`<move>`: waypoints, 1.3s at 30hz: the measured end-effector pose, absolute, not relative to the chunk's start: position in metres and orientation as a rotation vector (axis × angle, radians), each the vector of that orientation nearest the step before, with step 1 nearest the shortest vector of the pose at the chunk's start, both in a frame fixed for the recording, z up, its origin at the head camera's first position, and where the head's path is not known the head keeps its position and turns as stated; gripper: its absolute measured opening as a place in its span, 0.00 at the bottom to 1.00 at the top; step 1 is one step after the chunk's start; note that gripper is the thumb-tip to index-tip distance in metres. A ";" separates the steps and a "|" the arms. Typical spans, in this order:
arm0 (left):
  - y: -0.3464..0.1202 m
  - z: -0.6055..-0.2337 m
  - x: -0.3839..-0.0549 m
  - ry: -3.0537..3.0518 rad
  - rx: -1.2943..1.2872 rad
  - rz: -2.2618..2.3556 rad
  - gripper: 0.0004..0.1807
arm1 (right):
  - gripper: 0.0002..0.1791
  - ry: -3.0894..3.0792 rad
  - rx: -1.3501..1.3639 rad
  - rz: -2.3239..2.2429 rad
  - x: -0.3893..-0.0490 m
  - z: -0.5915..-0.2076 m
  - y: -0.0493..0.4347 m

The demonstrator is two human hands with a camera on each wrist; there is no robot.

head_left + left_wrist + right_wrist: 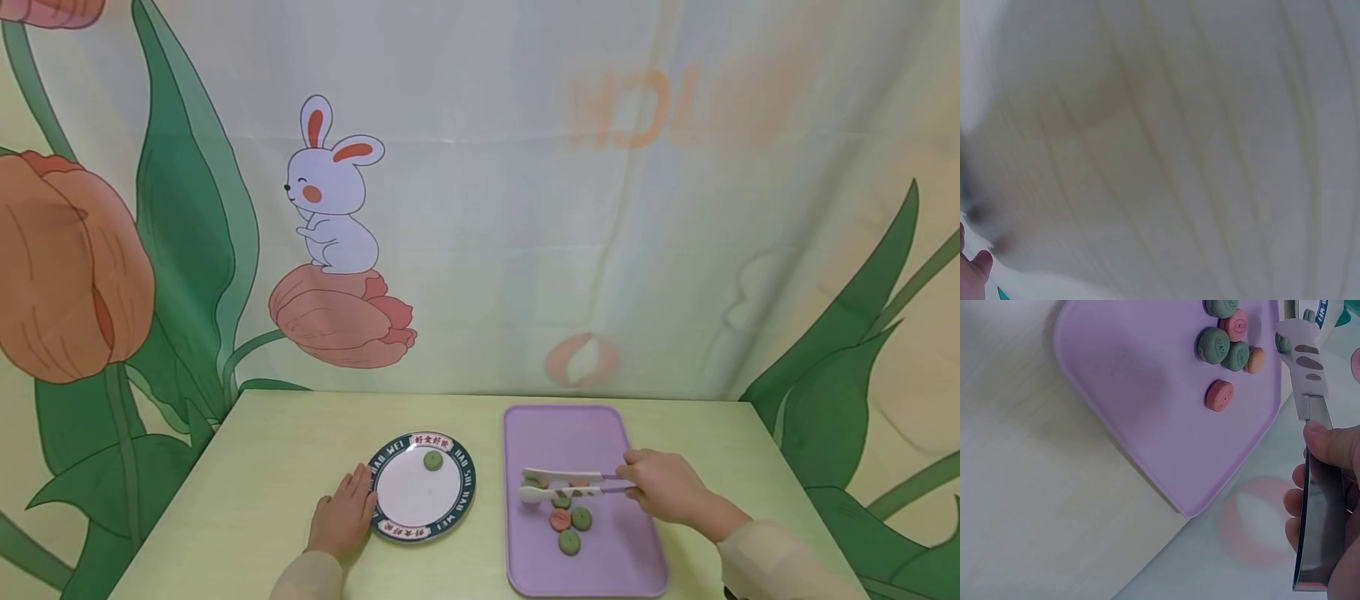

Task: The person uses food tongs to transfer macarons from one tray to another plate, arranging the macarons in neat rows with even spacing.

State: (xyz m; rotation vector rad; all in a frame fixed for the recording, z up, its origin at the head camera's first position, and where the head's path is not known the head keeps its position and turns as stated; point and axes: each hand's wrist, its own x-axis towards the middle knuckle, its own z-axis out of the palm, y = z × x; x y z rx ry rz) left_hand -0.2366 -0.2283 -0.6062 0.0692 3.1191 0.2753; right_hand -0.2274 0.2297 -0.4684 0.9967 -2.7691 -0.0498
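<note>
My right hand [663,485] grips white-ended metal tongs [1308,369] over a purple tray [558,433]. At the tong tips is a green macaron-like disc [1283,344]; whether they pinch it firmly I cannot tell. Several more green discs [569,542] and pink discs [560,519] lie on the tray, some partly behind the tongs in the head view. My left hand [341,515] lies on the table with fingers extended, touching the left rim of a round plate [420,497]. One green disc [432,460] sits near the plate's far side.
A pale table [247,467] carries the plate on the left and the tray on the right. Behind it hangs a curtain [480,208] printed with tulips and a rabbit. Mostly a blurred pale surface fills the left wrist view, with fingertips [982,262] at its lower left.
</note>
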 end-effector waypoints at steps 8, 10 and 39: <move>-0.229 -0.606 -0.237 3.122 0.072 0.280 0.30 | 0.07 -2.725 1.026 -0.048 -0.233 -0.465 0.221; -0.229 -0.607 -0.237 3.118 0.071 0.279 0.30 | 0.08 -2.712 1.034 -0.053 -0.234 -0.464 0.219; -0.229 -0.609 -0.238 3.125 0.050 0.295 0.30 | 0.11 -2.658 1.082 -0.018 -0.243 -0.467 0.188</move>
